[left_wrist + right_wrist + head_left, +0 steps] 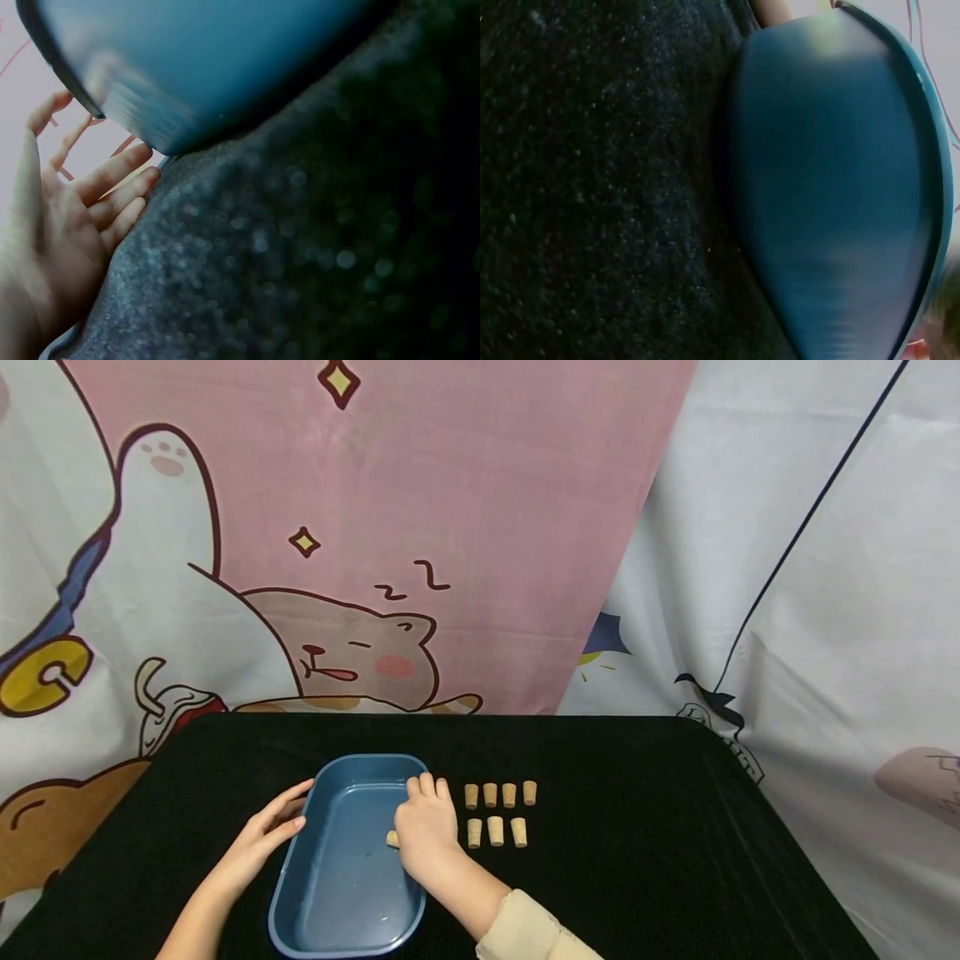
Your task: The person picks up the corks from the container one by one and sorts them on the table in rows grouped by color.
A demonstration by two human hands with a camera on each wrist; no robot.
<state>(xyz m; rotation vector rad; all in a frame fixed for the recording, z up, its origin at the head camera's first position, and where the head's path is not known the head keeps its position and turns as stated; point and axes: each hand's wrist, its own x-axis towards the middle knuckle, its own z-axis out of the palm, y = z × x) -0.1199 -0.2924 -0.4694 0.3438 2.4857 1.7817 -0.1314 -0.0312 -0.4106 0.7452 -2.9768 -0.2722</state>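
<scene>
A deep blue plastic tray [348, 877] stands on the table. My left hand [258, 839] is at its left rim, fingers nearly straight and fingertips right at the edge; the left wrist view shows this hand [71, 225] with its fingers spread beside the tray wall [217, 60]. Over the tray's right side is my right hand [429, 827], back upward. A small tapered cork [392, 839] pokes out at its left, pinched by fingers mostly hidden under the hand. In the right wrist view the tray's outer wall [832, 165] fills the right half.
Right of the tray, several corks stand in two rows, with a back-row cork [491, 795] and a front-row cork [496, 832] among them. Black cloth [660, 860] covers the table. A printed cartoon curtain [510, 527] hangs behind it.
</scene>
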